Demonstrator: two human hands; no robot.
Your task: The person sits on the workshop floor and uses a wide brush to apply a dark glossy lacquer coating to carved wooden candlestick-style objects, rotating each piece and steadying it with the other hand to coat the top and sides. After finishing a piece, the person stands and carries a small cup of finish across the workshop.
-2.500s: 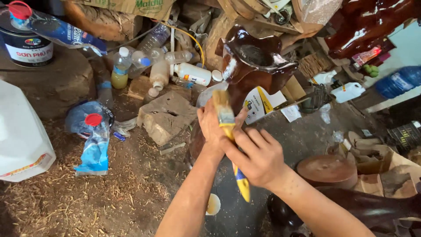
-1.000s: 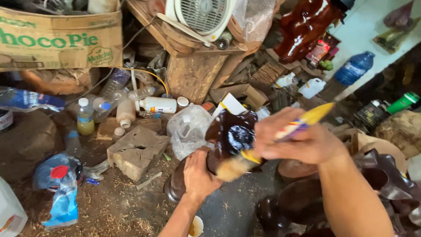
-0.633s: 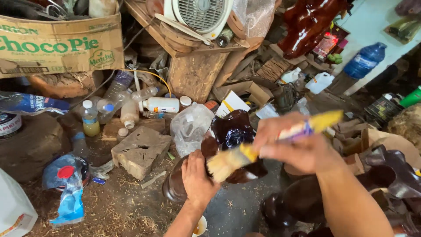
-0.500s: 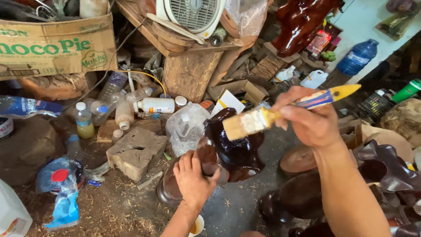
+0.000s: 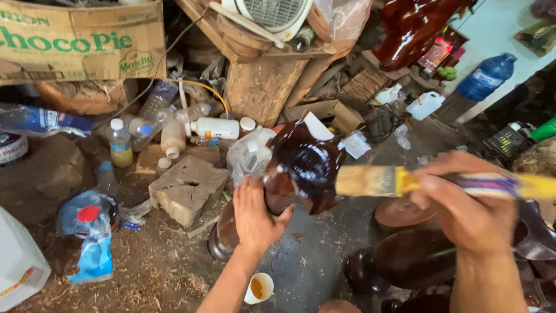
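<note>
A glossy dark carving [image 5: 304,168] is gripped at its lower left side by the left hand [image 5: 255,211], fingers wrapped against it. A brush [image 5: 394,181] is clenched in the closed right hand [image 5: 463,206], its bristles held level, just right of the carving. A small cup [image 5: 258,288] of amber liquid is seen below the carving; a wood block [image 5: 188,188] lies to its left.

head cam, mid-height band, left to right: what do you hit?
Blue plastic bag with red cap → wooden block → left hand → glossy dark-brown carving → brush bristles → right hand.
</note>
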